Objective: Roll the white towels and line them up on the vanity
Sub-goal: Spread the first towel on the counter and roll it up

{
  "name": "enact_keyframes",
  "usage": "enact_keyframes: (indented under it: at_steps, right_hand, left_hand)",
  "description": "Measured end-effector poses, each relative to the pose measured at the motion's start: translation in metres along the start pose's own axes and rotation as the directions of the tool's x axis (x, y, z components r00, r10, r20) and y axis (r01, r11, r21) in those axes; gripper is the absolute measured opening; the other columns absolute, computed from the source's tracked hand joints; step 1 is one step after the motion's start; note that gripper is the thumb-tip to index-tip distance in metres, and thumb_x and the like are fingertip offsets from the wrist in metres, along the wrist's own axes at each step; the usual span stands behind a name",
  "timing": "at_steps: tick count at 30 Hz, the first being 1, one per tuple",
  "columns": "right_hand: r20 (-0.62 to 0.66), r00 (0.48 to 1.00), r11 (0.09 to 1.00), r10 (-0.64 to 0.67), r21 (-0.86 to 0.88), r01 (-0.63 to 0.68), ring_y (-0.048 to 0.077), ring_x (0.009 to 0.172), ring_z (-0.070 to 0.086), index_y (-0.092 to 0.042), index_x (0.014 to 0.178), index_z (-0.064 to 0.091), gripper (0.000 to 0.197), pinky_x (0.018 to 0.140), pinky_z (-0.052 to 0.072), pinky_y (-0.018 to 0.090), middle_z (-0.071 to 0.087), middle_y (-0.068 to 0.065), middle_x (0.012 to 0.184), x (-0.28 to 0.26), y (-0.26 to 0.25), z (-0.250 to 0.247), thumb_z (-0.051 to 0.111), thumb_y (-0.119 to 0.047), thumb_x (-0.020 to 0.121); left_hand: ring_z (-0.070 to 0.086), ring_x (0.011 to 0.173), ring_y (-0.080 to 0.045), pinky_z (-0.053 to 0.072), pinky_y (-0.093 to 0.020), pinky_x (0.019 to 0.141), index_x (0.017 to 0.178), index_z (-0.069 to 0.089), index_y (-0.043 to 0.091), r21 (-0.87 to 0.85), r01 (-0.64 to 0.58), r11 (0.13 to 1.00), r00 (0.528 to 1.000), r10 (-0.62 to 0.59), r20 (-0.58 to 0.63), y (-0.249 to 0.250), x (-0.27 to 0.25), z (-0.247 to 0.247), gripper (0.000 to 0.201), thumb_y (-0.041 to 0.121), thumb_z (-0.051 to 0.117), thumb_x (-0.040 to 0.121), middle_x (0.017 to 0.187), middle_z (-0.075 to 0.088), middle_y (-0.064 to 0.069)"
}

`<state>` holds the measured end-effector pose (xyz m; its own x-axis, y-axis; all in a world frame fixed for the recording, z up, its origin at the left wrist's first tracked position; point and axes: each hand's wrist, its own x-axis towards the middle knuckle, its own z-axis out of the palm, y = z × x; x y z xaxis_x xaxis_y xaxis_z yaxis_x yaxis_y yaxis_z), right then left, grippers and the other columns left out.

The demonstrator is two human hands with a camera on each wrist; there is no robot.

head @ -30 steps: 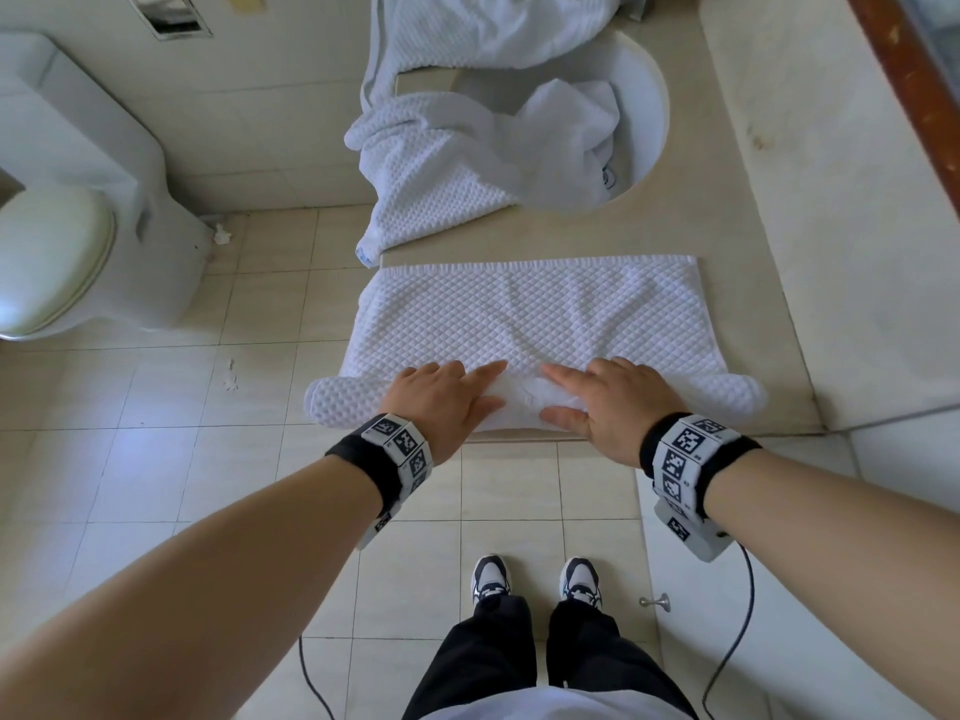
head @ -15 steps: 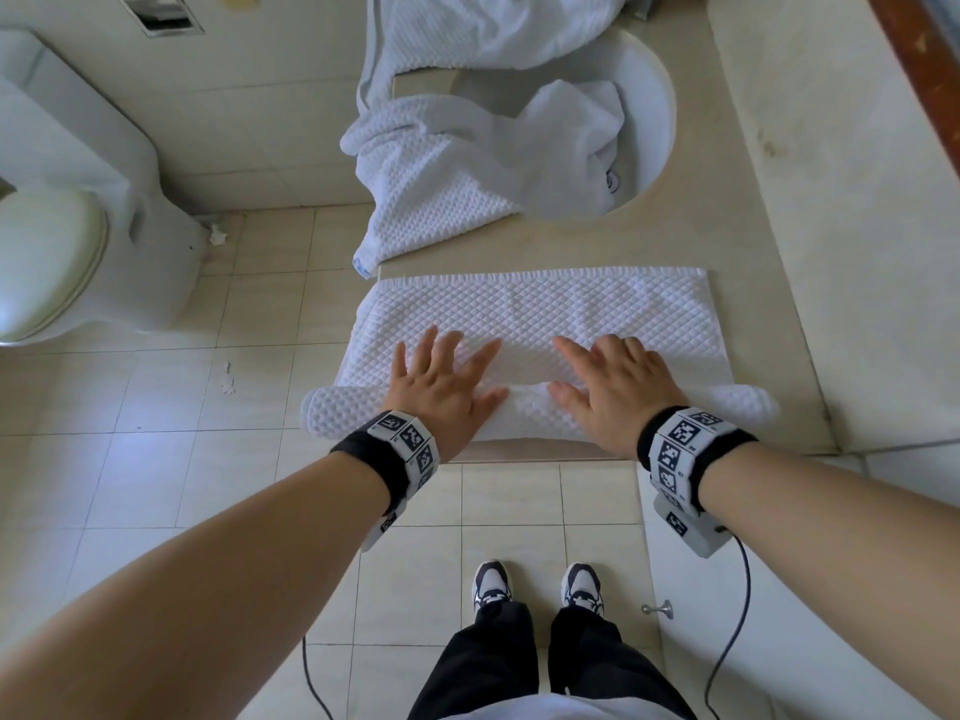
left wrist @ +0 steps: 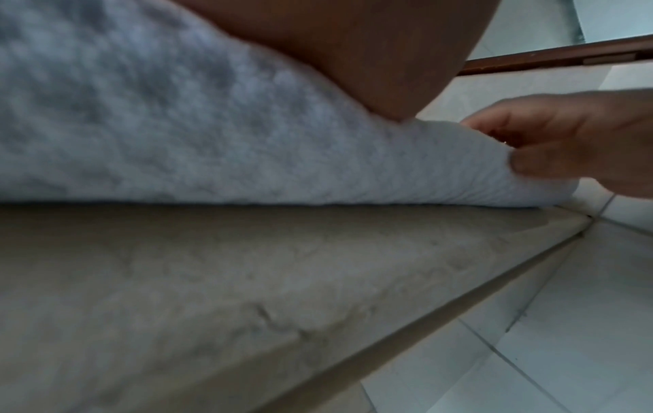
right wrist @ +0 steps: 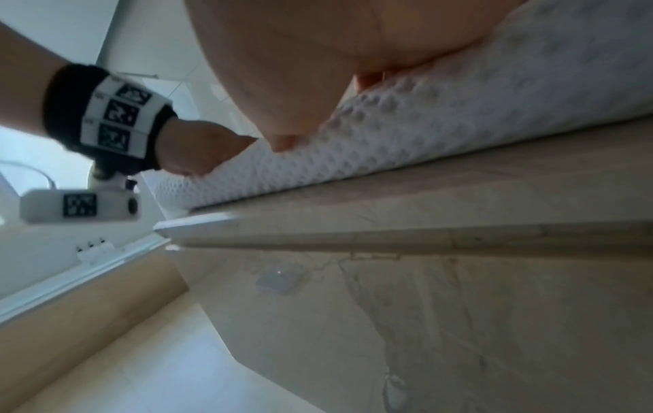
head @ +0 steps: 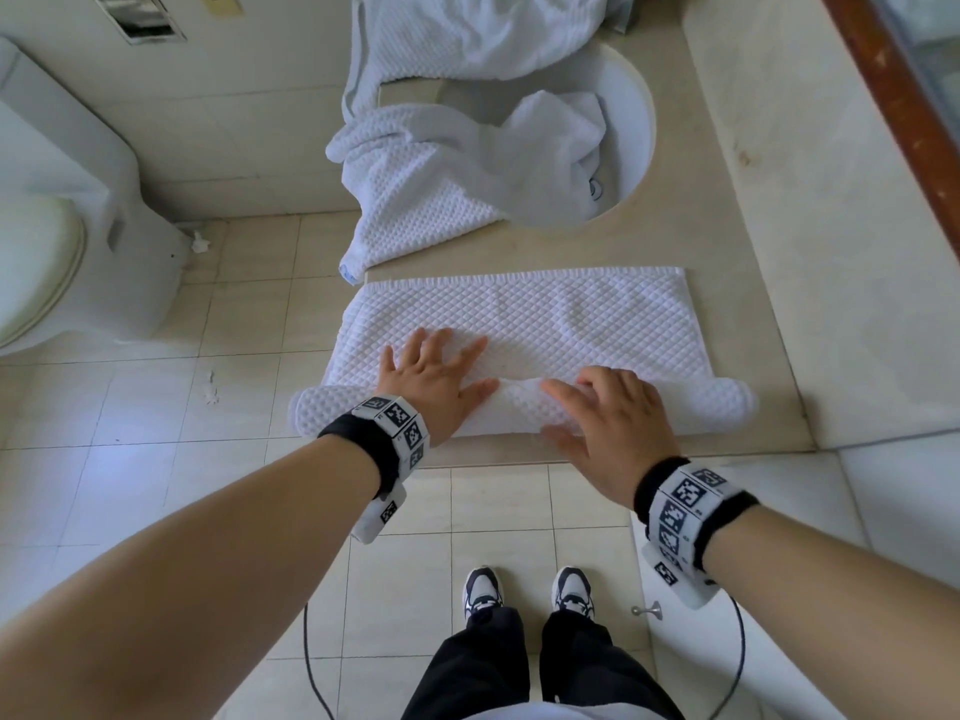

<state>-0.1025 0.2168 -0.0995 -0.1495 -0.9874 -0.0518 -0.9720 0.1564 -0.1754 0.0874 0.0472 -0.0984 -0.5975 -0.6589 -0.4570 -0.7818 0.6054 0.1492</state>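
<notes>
A white waffle towel (head: 545, 319) lies flat across the beige vanity (head: 727, 262), and its near edge is rolled into a thick roll (head: 717, 407) along the counter's front. My left hand (head: 431, 379) presses on the towel just past the roll, fingers straight and spread. To its right, my right hand (head: 608, 418) cups the roll, fingers curled over the top and thumb on the near side. The left wrist view shows that right hand (left wrist: 565, 145) pinching the roll (left wrist: 176, 125). In the right wrist view my left hand (right wrist: 190, 151) rests on the roll (right wrist: 424, 134).
Two more white towels lie loose, one (head: 431, 184) hanging over the vanity's left edge by the round sink (head: 634, 122), one (head: 467, 28) behind it. A raised ledge (head: 831, 252) and wooden mirror frame (head: 893, 96) are on the right. A toilet (head: 52, 226) stands left on the tiled floor.
Both hands pushed the roll forward and it grew thicker. The right hand has since drawn back and curled over the roll. The left hand stays forward with fingers spread.
</notes>
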Motion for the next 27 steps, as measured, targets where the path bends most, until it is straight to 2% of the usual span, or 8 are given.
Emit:
enact_keyframes:
  at_steps: [4,7,10,13,15,19,23,27]
  right_hand:
    - [0.047,0.999,0.998,-0.001,-0.069,0.005,0.023,0.1,0.046,-0.039,0.143,0.044,0.064,0.089,0.037,0.042,0.052,0.0,0.114,0.006,0.002,0.005,0.038,-0.071,0.089]
    - [0.097,0.995,0.995,0.008,-0.095,0.001,0.022,0.103,0.045,-0.043,0.148,0.035,0.066,0.092,0.035,0.041,0.049,-0.002,0.115,0.01,0.004,0.005,0.029,-0.074,0.09]
    - [0.105,0.994,0.994,0.019,-0.112,-0.007,0.022,0.102,0.045,-0.044,0.148,0.033,0.068,0.091,0.036,0.041,0.05,-0.003,0.112,0.013,0.005,0.003,0.025,-0.075,0.088]
    - [0.109,0.994,0.992,0.023,-0.123,-0.009,0.022,0.099,0.046,-0.043,0.147,0.035,0.072,0.089,0.038,0.041,0.051,-0.003,0.11,0.014,0.004,0.003,0.019,-0.074,0.085]
    - [0.105,0.994,0.992,0.016,-0.125,-0.002,0.022,0.099,0.047,-0.042,0.146,0.036,0.072,0.088,0.038,0.041,0.052,-0.003,0.109,0.014,0.005,0.003,0.019,-0.075,0.085]
    - [0.094,0.996,0.994,0.001,-0.111,0.01,0.023,0.098,0.048,-0.042,0.145,0.037,0.07,0.086,0.039,0.041,0.052,-0.002,0.108,0.016,0.006,0.004,0.023,-0.075,0.086]
    - [0.109,0.994,0.993,-0.013,-0.113,0.025,0.022,0.095,0.047,-0.039,0.143,0.042,0.068,0.084,0.039,0.04,0.051,-0.002,0.102,0.018,0.01,0.001,0.027,-0.074,0.087]
    - [0.172,0.985,0.994,-0.017,-0.1,0.035,0.02,0.098,0.048,-0.039,0.144,0.037,0.066,0.085,0.041,0.038,0.051,-0.004,0.103,0.018,0.017,-0.008,0.029,-0.075,0.088]
  left_hand:
    - [0.005,0.151,-0.025,0.003,-0.058,0.12,0.153,0.007,0.048,0.023,-0.003,1.0,0.997,0.005,-0.075,0.003,-0.007,0.001,0.068,0.075,0.009,0.091,0.163,0.012,0.001]
    - [0.026,0.143,-0.026,0.016,-0.054,0.118,0.152,0.018,0.044,0.063,-0.024,0.998,0.977,0.037,-0.209,0.008,-0.026,0.008,0.063,0.069,0.014,0.094,0.154,0.03,-0.001]
    - [0.042,0.128,-0.027,0.028,-0.051,0.111,0.151,0.027,0.04,0.1,-0.074,0.992,0.946,0.102,-0.307,0.012,-0.05,0.025,0.063,0.067,0.026,0.093,0.141,0.043,-0.001]
    - [0.043,0.126,-0.025,0.024,-0.052,0.114,0.154,0.022,0.037,0.124,-0.111,0.986,0.938,0.146,-0.315,0.008,-0.061,0.039,0.069,0.062,0.038,0.092,0.137,0.045,0.003]
    - [0.045,0.124,-0.023,0.026,-0.051,0.112,0.154,0.024,0.037,0.124,-0.113,0.986,0.932,0.148,-0.331,0.007,-0.058,0.038,0.068,0.06,0.041,0.092,0.133,0.049,0.006]
    - [0.049,0.116,-0.019,0.033,-0.042,0.104,0.152,0.027,0.039,0.151,-0.1,0.984,0.941,0.143,-0.306,0.007,-0.046,0.03,0.064,0.062,0.037,0.093,0.123,0.055,0.013]
    - [0.051,0.112,-0.02,0.036,-0.041,0.098,0.151,0.028,0.038,0.181,-0.092,0.979,0.943,0.144,-0.299,0.007,-0.043,0.025,0.064,0.062,0.033,0.093,0.119,0.056,0.012]
    - [0.052,0.11,-0.019,0.038,-0.04,0.095,0.152,0.024,0.039,0.17,-0.087,0.982,0.948,0.134,-0.287,0.016,-0.043,0.023,0.063,0.062,0.035,0.094,0.119,0.056,0.012]
